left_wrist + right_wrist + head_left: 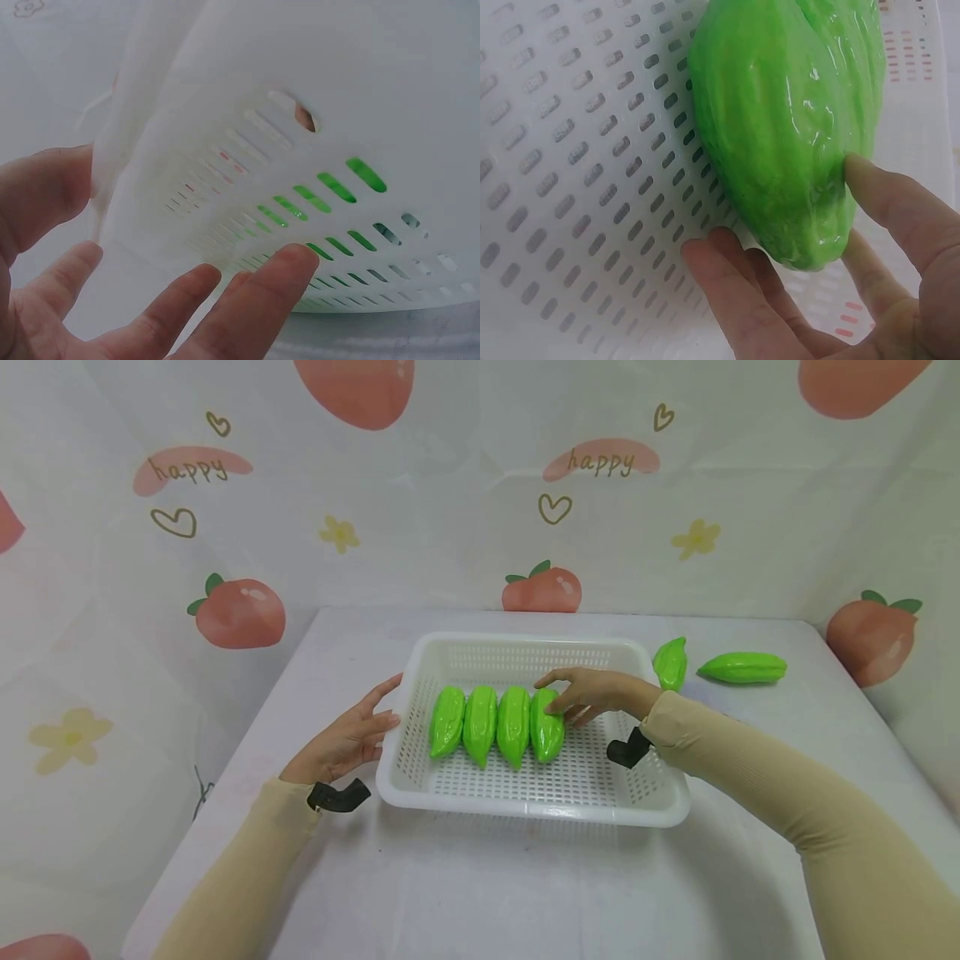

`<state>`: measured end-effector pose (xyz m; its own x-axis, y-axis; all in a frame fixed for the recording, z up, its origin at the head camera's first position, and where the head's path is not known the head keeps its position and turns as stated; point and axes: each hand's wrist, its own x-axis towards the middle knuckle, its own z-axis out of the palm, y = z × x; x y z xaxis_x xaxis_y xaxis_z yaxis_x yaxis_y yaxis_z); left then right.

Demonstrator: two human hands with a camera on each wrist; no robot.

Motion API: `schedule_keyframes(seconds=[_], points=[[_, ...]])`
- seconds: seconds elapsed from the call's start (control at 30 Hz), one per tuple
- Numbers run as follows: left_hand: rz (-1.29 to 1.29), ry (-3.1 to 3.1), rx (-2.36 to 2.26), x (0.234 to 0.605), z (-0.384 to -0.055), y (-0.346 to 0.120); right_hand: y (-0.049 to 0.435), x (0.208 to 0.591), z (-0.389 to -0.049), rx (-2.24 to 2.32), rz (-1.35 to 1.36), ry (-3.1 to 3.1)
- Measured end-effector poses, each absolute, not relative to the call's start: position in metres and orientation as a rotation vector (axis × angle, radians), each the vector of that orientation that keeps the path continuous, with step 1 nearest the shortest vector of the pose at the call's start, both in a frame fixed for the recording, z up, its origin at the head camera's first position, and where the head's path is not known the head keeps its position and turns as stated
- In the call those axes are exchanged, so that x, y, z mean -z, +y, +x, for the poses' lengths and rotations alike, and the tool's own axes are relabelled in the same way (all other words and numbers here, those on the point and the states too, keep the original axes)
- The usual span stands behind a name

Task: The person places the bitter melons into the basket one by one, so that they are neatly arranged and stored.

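Observation:
In the head view a white plastic basket (525, 810) stands on the table, with several glossy green ridged gourds (480, 727) side by side in it, pointed ends toward me. My left hand (348, 739) is at the basket's left wall, thumb and fingertips against its outside; the wrist view shows them spread by the slotted wall (247, 202). My right hand (596, 692) reaches over the basket's right side to the rightmost gourd (547, 743). In the right wrist view its thumb touches this gourd (772, 142), while the other fingers are spread loosely around its end.
Two more green gourds lie on the table behind the basket's right corner: one upright in view (671, 662) close to the rim, the other lying sideways (744, 667) farther right. A white printed cloth backdrop (450, 510) rises behind the table.

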<state>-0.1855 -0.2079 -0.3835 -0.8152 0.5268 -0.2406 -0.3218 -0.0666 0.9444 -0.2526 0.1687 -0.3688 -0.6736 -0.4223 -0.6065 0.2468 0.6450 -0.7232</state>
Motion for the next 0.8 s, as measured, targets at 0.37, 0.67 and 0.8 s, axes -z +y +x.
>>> schedule_keyframes(seconds=[0.37,0.67,0.8], points=[[0.244,1.622,-1.943,0.3860,-0.1862,-0.2097,0.1676,0.3684,-0.2517,1.049,-0.123,2.070],[0.265,1.628,-1.939,0.3851,-0.1858,-0.2095,0.1683,0.3688,-0.2520,1.064,-0.131,2.065],[0.246,1.639,-1.938,0.3853,-0.1855,-0.2093,0.1684,0.3680,-0.2515,1.075,-0.136,2.054]])
